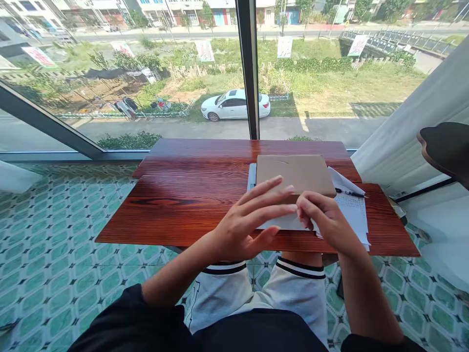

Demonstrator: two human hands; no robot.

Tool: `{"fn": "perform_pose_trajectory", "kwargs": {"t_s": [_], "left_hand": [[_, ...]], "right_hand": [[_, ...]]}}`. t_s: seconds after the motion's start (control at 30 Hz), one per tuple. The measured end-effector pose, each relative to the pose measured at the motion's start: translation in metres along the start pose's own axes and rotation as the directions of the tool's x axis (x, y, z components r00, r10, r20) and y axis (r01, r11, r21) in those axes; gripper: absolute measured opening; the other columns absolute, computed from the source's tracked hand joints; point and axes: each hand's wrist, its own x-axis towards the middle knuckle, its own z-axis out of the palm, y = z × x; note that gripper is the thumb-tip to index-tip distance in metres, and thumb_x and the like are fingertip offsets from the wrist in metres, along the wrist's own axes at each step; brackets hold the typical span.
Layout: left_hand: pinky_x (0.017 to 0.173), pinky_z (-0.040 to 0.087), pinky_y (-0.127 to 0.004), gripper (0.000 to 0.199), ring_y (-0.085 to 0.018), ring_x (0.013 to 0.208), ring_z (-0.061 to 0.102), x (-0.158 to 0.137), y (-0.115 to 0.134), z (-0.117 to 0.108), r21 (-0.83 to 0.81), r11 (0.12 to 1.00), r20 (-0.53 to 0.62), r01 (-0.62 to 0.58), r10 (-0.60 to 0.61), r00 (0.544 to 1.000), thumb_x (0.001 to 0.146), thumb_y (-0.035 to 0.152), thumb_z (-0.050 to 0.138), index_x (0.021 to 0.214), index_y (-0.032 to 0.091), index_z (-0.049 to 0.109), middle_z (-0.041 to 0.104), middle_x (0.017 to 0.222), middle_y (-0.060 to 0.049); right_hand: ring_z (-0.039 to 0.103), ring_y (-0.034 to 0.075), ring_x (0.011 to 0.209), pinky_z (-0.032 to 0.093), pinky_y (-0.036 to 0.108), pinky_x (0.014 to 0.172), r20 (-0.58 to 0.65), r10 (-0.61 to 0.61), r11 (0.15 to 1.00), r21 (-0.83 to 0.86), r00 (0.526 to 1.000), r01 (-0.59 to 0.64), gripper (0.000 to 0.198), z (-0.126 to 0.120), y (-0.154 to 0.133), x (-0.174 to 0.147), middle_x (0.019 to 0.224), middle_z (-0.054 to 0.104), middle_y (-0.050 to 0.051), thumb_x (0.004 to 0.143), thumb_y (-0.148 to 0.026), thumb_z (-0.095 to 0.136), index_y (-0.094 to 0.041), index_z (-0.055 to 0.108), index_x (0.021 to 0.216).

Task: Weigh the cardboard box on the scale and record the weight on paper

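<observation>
My left hand [252, 217] is raised over the near edge of the table, its fingers spread and nothing in it. Close to its fingertips, my right hand [322, 215] is closed with the fingers curled in; whether they hold something is hidden. Behind both hands a flat brown cardboard box [293, 171] lies on the table. White papers [353, 217] with writing stick out to the right of the box and below it. On these papers rests a dark pen [350, 193]. A pale grey edge of a flat thing [252, 175] shows at the box's left side.
The reddish-brown wooden table [176, 208] stands against large windows, with a dark window post [249, 68] behind it. A dark wooden chair back [447, 146] and a white curtain [406, 107] are at the right. Green patterned tiles [73, 264] cover the floor.
</observation>
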Motion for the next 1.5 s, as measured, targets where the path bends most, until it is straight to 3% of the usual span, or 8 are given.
{"fn": "perform_pose_trajectory", "kwargs": {"t_s": [0.07,0.13,0.23,0.33,0.47,0.63,0.9,1.5], "left_hand": [[0.123,0.037,-0.053,0.053,-0.028,0.150,0.040,-0.008,-0.009,0.003,0.051,0.989,-0.195,0.138,-0.126,0.973,0.094,0.024,0.056,0.146,0.025,0.048,0.055,0.151,-0.011],[0.123,0.037,-0.052,0.060,-0.027,0.149,0.041,-0.014,-0.017,0.006,0.021,0.953,-0.295,0.301,-0.281,0.913,0.094,0.026,0.057,0.151,0.028,0.041,0.050,0.155,-0.011],[0.120,0.041,-0.048,0.065,-0.026,0.149,0.042,-0.021,-0.032,0.015,-0.064,0.862,-0.317,0.503,-0.496,0.809,0.095,0.035,0.057,0.155,0.029,0.033,0.044,0.159,-0.012],[0.119,0.041,-0.049,0.070,-0.028,0.151,0.038,-0.027,-0.046,0.030,-0.152,0.736,-0.252,0.660,-0.675,0.694,0.096,0.047,0.055,0.158,0.028,0.028,0.039,0.162,-0.015],[0.118,0.043,-0.048,0.079,-0.030,0.150,0.039,-0.031,-0.060,0.049,-0.209,0.554,-0.140,0.806,-0.833,0.536,0.095,0.057,0.052,0.160,0.023,0.023,0.036,0.163,-0.017],[0.120,0.037,-0.050,0.074,-0.031,0.148,0.042,-0.026,-0.058,0.057,-0.077,0.437,-0.079,0.896,-0.898,0.432,0.097,0.055,0.043,0.160,0.020,0.025,0.043,0.160,-0.015],[0.111,0.041,-0.049,0.068,-0.035,0.143,0.048,-0.017,-0.048,0.056,0.067,0.403,-0.055,0.913,-0.912,0.407,0.099,0.055,0.030,0.160,0.026,0.026,0.041,0.162,-0.010],[0.118,0.035,-0.049,0.060,-0.032,0.144,0.047,-0.013,-0.047,0.050,-0.020,0.424,-0.217,0.905,-0.886,0.410,0.098,0.043,0.034,0.155,0.025,0.039,0.052,0.154,-0.007]], "right_hand": [[0.048,0.009,0.057,0.040,0.021,0.051,-0.345,0.000,1.000,0.002,0.939,0.000,0.034,-0.008,0.005,-0.005,0.066,0.052,-0.001,0.104,-0.040,0.050,-0.017,0.057,0.080],[0.058,0.011,0.068,0.047,0.023,0.058,-0.612,-0.110,0.991,-0.125,0.783,0.043,0.026,-0.016,0.014,-0.008,0.079,0.061,0.002,0.101,-0.039,0.054,-0.016,0.062,0.090],[0.064,0.020,0.107,0.055,0.033,0.083,-0.716,-0.271,0.931,-0.364,0.643,-0.013,0.029,-0.026,0.035,-0.008,0.116,0.066,0.011,0.098,-0.038,0.055,-0.016,0.063,0.115],[0.054,0.027,0.131,0.051,0.048,0.102,-0.685,-0.285,0.865,-0.485,0.671,-0.127,0.049,-0.033,0.059,-0.007,0.143,0.055,0.016,0.097,-0.041,0.054,-0.016,0.053,0.138],[0.048,0.029,0.140,0.043,0.052,0.114,-0.650,-0.071,0.862,-0.421,0.757,-0.281,0.069,-0.034,0.082,-0.006,0.152,0.047,0.018,0.098,-0.053,0.045,-0.012,0.040,0.154],[0.045,0.030,0.143,0.034,0.050,0.120,-0.647,0.057,0.808,-0.418,0.761,-0.416,0.074,-0.029,0.084,-0.004,0.154,0.045,0.016,0.098,-0.059,0.036,-0.011,0.043,0.154],[0.061,0.039,0.120,0.048,0.053,0.097,-0.674,0.143,0.714,-0.437,0.725,-0.547,0.072,-0.028,0.079,-0.004,0.133,0.064,0.018,0.097,-0.062,0.030,-0.016,0.054,0.147],[0.066,0.033,0.106,0.048,0.044,0.091,-0.664,-0.010,0.785,-0.469,0.748,-0.406,0.062,-0.017,0.062,0.001,0.121,0.070,0.015,0.097,-0.056,0.037,-0.015,0.063,0.136]]}}
